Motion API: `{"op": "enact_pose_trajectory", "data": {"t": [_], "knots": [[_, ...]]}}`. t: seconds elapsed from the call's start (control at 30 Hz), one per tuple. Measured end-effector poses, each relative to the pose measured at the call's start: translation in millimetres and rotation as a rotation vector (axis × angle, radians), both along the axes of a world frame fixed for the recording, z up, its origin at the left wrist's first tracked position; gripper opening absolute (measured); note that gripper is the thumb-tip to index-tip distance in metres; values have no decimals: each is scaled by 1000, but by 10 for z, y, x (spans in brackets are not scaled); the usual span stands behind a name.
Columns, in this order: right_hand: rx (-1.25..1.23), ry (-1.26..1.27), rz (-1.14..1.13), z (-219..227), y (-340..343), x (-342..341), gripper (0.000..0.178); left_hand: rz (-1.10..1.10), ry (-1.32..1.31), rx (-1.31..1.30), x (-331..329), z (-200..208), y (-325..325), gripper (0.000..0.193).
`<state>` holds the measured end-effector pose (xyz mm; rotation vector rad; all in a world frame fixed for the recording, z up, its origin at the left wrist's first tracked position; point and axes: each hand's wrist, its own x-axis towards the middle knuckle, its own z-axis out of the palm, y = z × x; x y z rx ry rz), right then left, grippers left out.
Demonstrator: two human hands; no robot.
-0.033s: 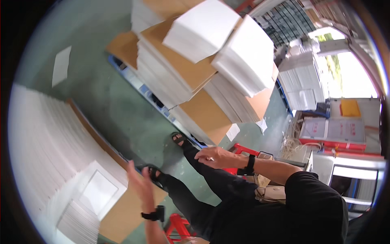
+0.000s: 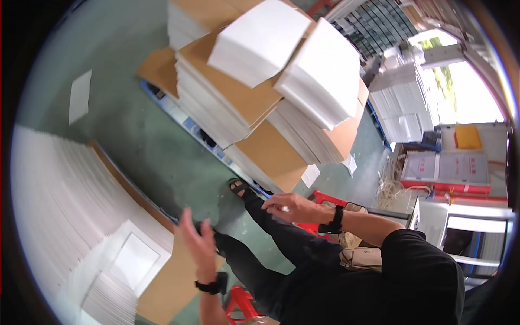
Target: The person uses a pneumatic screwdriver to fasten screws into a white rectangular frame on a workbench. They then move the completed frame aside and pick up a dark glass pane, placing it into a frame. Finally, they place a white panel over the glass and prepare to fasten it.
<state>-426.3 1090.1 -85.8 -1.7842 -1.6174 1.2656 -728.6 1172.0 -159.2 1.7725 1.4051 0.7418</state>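
You have floor [image 2: 154, 151] between the pallet edge [image 2: 188, 123] and left stack [image 2: 59, 195]; your left grip [image 2: 200, 249] is released and spread; your right grip [image 2: 295, 208] curls, hold unclear.

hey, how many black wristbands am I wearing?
2: one left wristband on the wrist behind the left hand, one right wristband on the wrist behind the right hand. Both show plainly.
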Motion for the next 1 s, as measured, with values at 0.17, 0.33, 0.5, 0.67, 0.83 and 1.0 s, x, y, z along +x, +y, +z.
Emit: {"op": "enact_pose_trajectory", "data": {"t": [0.17,0.33,0.5,0.67,0.83,1.0], "knots": [[252,-237,-469,690,-65,1298,22,-332,-276,226,2224,1313,716,45],[379,-377,-887,788,117,2414,38,-306,67,496,3695,1419,1518,53],[204,-250,-968,750,231,2816,52,-346,380,397,4054,1312,1716,49],[122,88,-1120,733,291,2985,50,-290,358,379,4105,1304,1698,43],[247,441,-1300,501,97,3159,28,-267,204,343,4194,1452,1620,33],[372,683,-1276,597,-4,3090,23,-275,-303,-80,4061,1544,1461,26]]}}
